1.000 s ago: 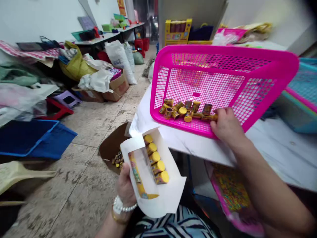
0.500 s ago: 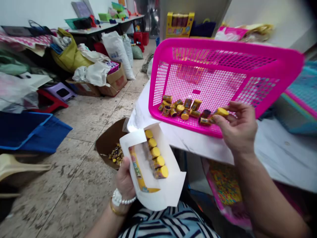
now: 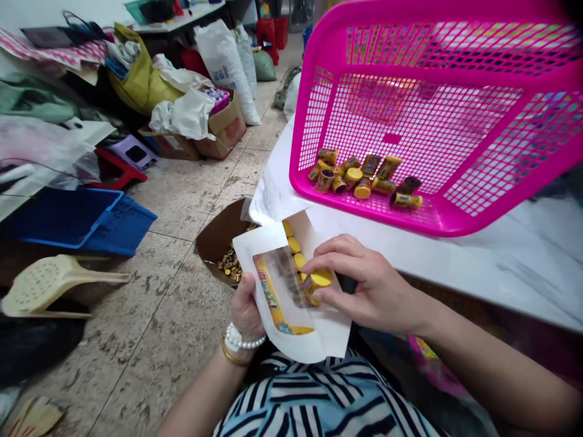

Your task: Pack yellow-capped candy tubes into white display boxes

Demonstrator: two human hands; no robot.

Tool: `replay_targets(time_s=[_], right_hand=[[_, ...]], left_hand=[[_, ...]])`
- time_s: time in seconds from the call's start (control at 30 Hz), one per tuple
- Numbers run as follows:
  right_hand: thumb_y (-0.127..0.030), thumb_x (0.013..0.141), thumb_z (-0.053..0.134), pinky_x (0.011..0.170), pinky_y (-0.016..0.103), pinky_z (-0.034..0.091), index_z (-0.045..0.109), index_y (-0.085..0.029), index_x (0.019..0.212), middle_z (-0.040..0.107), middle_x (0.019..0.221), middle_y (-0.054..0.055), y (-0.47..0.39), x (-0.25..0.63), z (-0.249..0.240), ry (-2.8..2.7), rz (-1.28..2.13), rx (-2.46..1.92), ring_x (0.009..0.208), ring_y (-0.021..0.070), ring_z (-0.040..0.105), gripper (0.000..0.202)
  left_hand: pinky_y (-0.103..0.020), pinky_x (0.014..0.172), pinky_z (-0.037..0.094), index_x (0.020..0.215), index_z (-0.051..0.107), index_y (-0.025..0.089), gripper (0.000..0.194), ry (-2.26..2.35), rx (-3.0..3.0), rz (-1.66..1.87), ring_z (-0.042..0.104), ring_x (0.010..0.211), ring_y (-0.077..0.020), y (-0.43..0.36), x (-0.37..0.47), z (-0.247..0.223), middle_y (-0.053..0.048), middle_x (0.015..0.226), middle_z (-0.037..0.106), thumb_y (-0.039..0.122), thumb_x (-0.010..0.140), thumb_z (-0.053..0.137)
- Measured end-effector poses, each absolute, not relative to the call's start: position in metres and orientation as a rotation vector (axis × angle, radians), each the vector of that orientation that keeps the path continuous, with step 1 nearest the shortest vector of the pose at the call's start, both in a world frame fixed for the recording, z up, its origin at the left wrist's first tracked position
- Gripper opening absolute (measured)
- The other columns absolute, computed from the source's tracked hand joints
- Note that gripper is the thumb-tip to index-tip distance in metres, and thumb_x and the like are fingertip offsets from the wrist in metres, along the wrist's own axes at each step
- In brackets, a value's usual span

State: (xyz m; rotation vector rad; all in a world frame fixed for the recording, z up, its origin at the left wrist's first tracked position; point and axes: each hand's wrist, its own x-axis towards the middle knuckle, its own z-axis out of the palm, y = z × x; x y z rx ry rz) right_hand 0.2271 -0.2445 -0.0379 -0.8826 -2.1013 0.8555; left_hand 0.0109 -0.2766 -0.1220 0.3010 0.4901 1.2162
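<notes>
OK, R hand (image 3: 364, 282) pinches yellow-capped tub (image 3: 322, 277) btwn thumb & fingers at open white box (image 3: 291, 306); L hand (image 3: 246, 306) grips box, thumb on edge, fingers hidden.

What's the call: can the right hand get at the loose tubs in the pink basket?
Probably yes: the pink basket opens toward the camera, and nothing visible blocks the loose tubs. But the right hand holds a yellow-capped tub at the white box.

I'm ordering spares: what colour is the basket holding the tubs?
The basket is bright pink, clearest in the head view.
</notes>
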Motion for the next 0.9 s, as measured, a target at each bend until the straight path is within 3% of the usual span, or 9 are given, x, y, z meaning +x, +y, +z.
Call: replay_targets(time_s=[0.17, 0.33, 0.43, 0.53, 0.7, 0.9], right_hand=[[-0.018, 0.081, 0.073, 0.082, 0.037, 0.055, 0.071, -0.014, 0.098, 0.071, 0.09, 0.007, -0.259, 0.201, -0.049, -2.318, 0.826, -0.844, 0.085, 0.0208, 0.065, 0.018], [-0.032, 0.088, 0.074, 0.083, 0.032, 0.055, 0.073, -0.017, 0.103, 0.075, 0.099, 0.007, -0.249, 0.232, -0.034, -2.273, 0.661, -0.946, 0.091, 0.0197, 0.068, 0.022], [-0.035, 0.094, 0.066, 0.079, 0.035, 0.053, 0.072, -0.019, 0.1, 0.074, 0.093, 0.007, -0.222, 0.282, -0.029, -1.959, 0.161, -1.442, 0.085, 0.0211, 0.068, 0.019], [-0.037, 0.089, 0.068, 0.08, 0.044, 0.05, 0.07, -0.018, 0.092, 0.069, 0.094, 0.012, -0.193, 0.329, -0.043, -1.828, -0.207, -1.871, 0.088, 0.0288, 0.063, 0.019], [-0.029, 0.086, 0.069, 0.082, 0.045, 0.047, 0.065, -0.021, 0.094, 0.058, 0.109, 0.015, -0.178, 0.351, -0.077, -1.793, -0.122, -1.837, 0.096, 0.0299, 0.056, 0.012], [-0.03, 0.084, 0.072, 0.077, 0.048, 0.047, 0.066, -0.023, 0.103, 0.05, 0.095, 0.012, -0.181, 0.351, -0.089, -1.733, -0.08, -1.848, 0.093, 0.0345, 0.054, 0.021]], left_hand=[[-0.048, 0.12, 0.04, 0.127, 0.072, 0.026, 0.045, 0.385, 0.347, 1.158, 0.066, 0.123, -0.031, -0.283, 0.004, -0.129, -0.004, 0.125, 0.075, 0.052, 0.092, 0.061], [-0.049, 0.118, 0.041, 0.146, 0.054, 0.034, 0.056, 0.274, 0.324, 1.17, 0.066, 0.125, -0.0285, -0.283, -0.005, -0.136, -0.005, 0.134, 0.071, 0.055, 0.095, 0.057], [-0.055, 0.118, 0.039, 0.151, 0.046, 0.036, 0.065, 0.266, 0.319, 1.144, 0.062, 0.129, -0.0314, -0.281, -0.003, -0.128, -0.006, 0.141, 0.066, 0.061, 0.092, 0.06], [-0.059, 0.119, 0.037, 0.153, 0.041, 0.035, 0.074, 0.321, 0.327, 1.171, 0.054, 0.138, -0.0355, -0.277, 0.003, -0.116, -0.008, 0.146, 0.062, 0.062, 0.089, 0.063], [-0.061, 0.118, 0.037, 0.152, 0.044, 0.035, 0.078, 0.376, 0.384, 1.161, 0.045, 0.144, -0.0401, -0.268, 0.009, -0.109, -0.01, 0.147, 0.06, 0.068, 0.084, 0.064], [-0.061, 0.117, 0.038, 0.149, 0.049, 0.024, 0.082, 0.48, 0.487, 1.155, 0.042, 0.146, -0.0427, -0.232, 0.001, -0.097, -0.014, 0.148, 0.058, 0.069, 0.083, 0.065]])
